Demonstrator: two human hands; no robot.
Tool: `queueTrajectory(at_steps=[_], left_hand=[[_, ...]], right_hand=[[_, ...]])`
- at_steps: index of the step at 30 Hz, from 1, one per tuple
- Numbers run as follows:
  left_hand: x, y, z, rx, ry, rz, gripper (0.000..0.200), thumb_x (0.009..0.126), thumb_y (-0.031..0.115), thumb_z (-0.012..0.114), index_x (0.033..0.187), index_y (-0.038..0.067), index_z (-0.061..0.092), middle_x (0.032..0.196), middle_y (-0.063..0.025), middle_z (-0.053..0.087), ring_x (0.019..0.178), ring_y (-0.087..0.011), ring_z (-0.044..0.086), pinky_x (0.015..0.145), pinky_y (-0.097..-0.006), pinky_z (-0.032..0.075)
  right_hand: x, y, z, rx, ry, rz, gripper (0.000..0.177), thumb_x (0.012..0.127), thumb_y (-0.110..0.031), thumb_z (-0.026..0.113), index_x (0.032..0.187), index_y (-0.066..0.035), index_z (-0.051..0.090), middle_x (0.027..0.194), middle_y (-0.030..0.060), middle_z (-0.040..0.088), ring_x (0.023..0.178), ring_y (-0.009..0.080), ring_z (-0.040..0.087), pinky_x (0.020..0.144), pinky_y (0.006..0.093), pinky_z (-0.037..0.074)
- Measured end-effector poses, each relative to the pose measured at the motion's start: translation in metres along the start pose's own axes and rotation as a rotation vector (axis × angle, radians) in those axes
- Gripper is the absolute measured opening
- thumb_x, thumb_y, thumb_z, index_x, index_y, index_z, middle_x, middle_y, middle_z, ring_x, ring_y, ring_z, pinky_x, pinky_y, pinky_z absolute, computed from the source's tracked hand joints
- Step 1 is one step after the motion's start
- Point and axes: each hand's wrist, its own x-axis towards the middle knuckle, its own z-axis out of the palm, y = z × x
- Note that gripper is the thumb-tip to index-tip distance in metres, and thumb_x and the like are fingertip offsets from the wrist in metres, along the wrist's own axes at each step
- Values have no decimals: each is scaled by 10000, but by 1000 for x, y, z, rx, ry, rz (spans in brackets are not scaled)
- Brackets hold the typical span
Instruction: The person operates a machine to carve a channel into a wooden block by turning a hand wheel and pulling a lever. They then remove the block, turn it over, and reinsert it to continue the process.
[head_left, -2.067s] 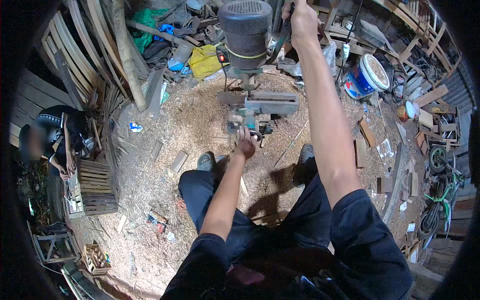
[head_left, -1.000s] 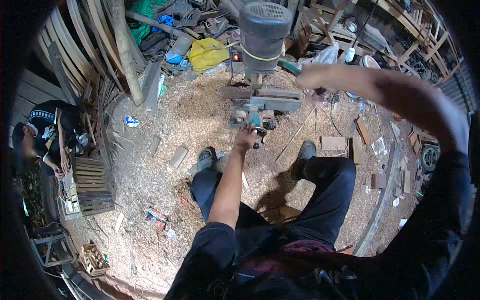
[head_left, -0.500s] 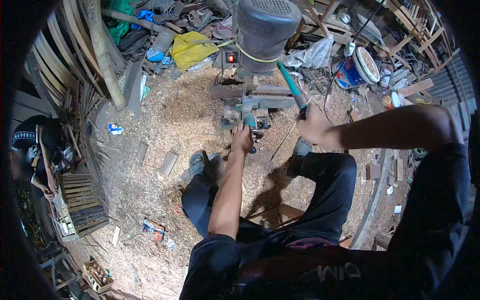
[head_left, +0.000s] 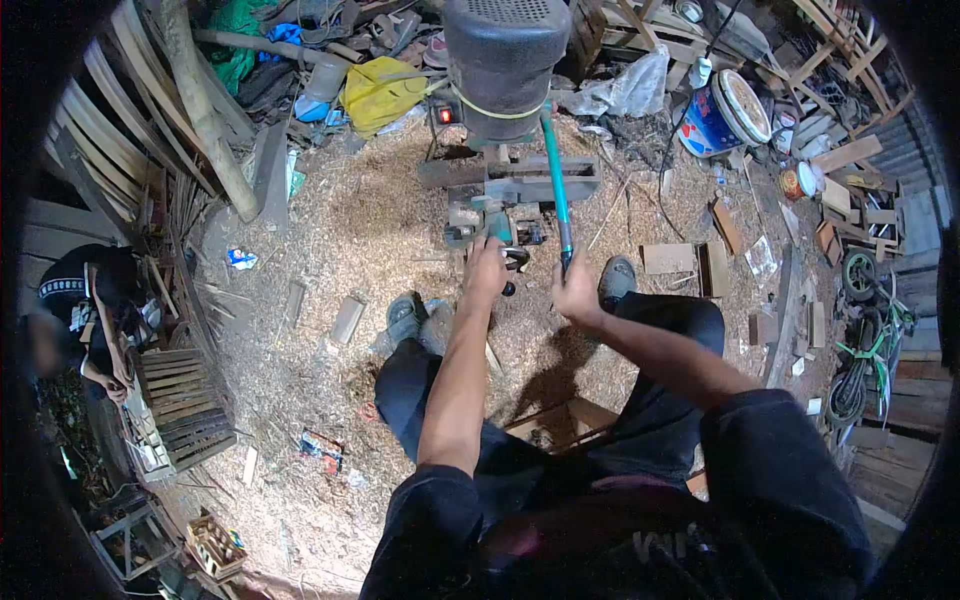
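A bench machine with a dark motor housing stands in front of me, its teal lever slanting down toward me. My right hand is closed round the dark grip at the lever's lower end. Below the housing, my left hand has its fingers curled at the dark handwheel, just in front of the machine's teal clamp part. Fingers hide part of the wheel. Behind them, a length of wood lies across the machine's metal bed.
Wood shavings cover the floor, with offcuts scattered about. A co-worker is at the left by a slatted wooden piece. A white-and-blue bucket and a small green bike are at the right.
My right hand has pulled the lever down and toward me, its grip moving left and lower. My left hand stays at the handwheel. The view has shifted slightly.
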Motion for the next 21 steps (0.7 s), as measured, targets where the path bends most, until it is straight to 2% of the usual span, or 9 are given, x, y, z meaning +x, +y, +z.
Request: queueTrajectory(at_steps=[2, 3, 7, 10, 14, 18, 19, 20, 21], left_hand=[[-3, 4, -3, 21, 2, 2, 197, 833, 60, 582, 1029, 47, 598, 1042, -197, 551, 1029, -415, 507, 912, -496, 421], [1, 4, -5, 4, 11, 17, 197, 833, 57, 583, 1030, 47, 596, 1037, -196, 548, 1024, -414, 505, 907, -496, 421], [-4, 2, -4, -17, 26, 60, 203, 828, 38, 590, 1031, 42, 590, 1015, -195, 536, 1004, -412, 499, 888, -494, 421], [-4, 3, -6, -30, 36, 60, 205, 827, 33, 592, 1032, 42, 588, 999, -190, 533, 992, -413, 497, 877, -493, 422], [-4, 4, -5, -37, 35, 56, 184, 825, 31, 603, 1008, 53, 597, 994, -188, 542, 984, -410, 511, 880, -494, 430], [-5, -5, -6, -85, 24, 84, 230, 848, 83, 610, 1076, 55, 615, 1021, -180, 565, 1014, -390, 521, 908, -466, 436], [-7, -7, -3, -82, 46, 91, 249, 849, 98, 615, 1094, 56, 618, 1028, -179, 570, 1021, -385, 524, 916, -460, 437], [-8, -9, -1, -79, 69, 99, 268, 850, 113, 620, 1113, 58, 621, 1035, -178, 576, 1028, -380, 526, 923, -454, 437], [-13, -11, 1, -77, -12, 13, 407, 862, 155, 630, 1259, 87, 574, 1198, -192, 563, 1151, -390, 505, 994, -438, 417]], right_hand=[[-3, 12, 20, -34, 83, -24, 469, 906, -150, 515, 1241, 130, 343, 869, 378, 571, 784, 531, 577, 696, 572, 465], [2, 30, 38, -37, 99, -33, 386, 907, -163, 522, 1162, 89, 380, 900, 380, 567, 797, 531, 573, 698, 567, 464], [17, 69, 82, 6, 156, -112, 372, 908, -145, 532, 1203, 14, 373, 829, 312, 598, 725, 515, 579, 629, 558, 462], [24, 75, 99, 14, 181, -44, 381, 911, -140, 529, 1216, 21, 366, 808, 308, 597, 710, 513, 583, 618, 574, 449], [31, 80, 108, 109, 254, -160, 378, 909, -124, 541, 1196, 59, 377, 792, 321, 591, 697, 511, 584, 602, 572, 448], [28, 78, 105, 91, 266, -183, 293, 915, -119, 541, 1112, 58, 416, 794, 326, 582, 745, 492, 595, 598, 554, 445], [25, 73, 100, 100, 163, -48, 278, 917, -127, 544, 1097, 44, 418, 830, 324, 585, 771, 493, 596, 614, 558, 445], [26, 69, 94, 135, 180, -98, 280, 918, -131, 544, 1100, 40, 418, 836, 322, 587, 760, 499, 592, 617, 562, 443], [24, 65, 88, 168, 193, -144, 281, 919, -136, 544, 1103, 35, 418, 842, 320, 589, 748, 506, 588, 619, 567, 442]])
